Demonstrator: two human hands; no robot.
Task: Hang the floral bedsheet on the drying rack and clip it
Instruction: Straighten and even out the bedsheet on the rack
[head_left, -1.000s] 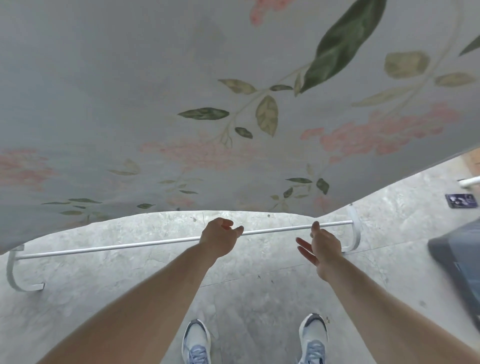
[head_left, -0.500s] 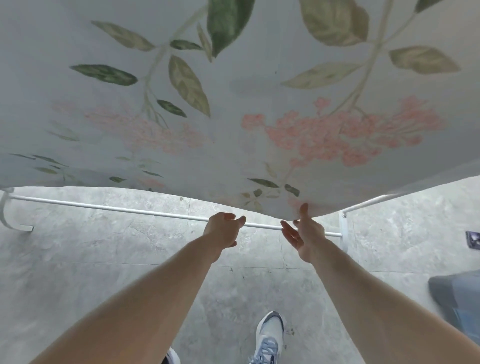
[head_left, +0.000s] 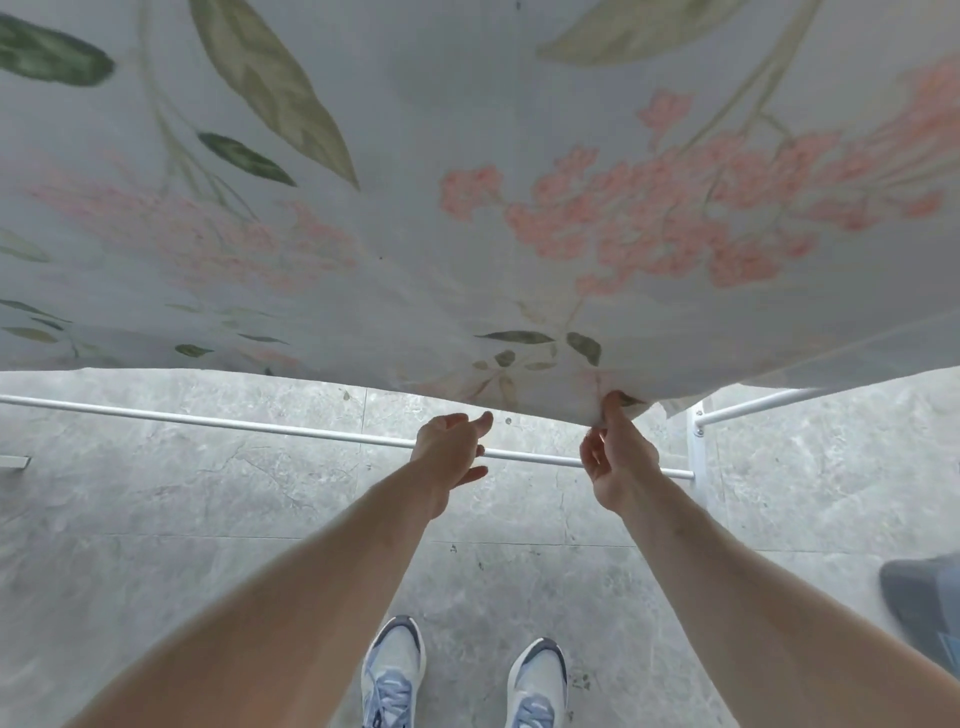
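Observation:
The floral bedsheet (head_left: 467, 218), pale grey with pink blossoms and green leaves, hangs over the drying rack and fills the upper half of the view. Its lower hem dips lowest at centre right. My right hand (head_left: 618, 457) pinches that hem between thumb and fingers. My left hand (head_left: 452, 447) is open just left of it, a little below the hem, fingers apart and holding nothing. A white bottom rail of the drying rack (head_left: 234, 423) runs across behind both hands. No clip is in view.
The rack's white upright post (head_left: 696, 441) and a side rail stand at the right. Grey stone floor tiles lie below, with my two light blue shoes (head_left: 395, 670) at the bottom. A grey object (head_left: 919, 597) sits at the right edge.
My right hand rose and closed on the sheet's hem, which it only touched half a second ago. The view moved closer to the sheet. My left hand stayed open near the rail.

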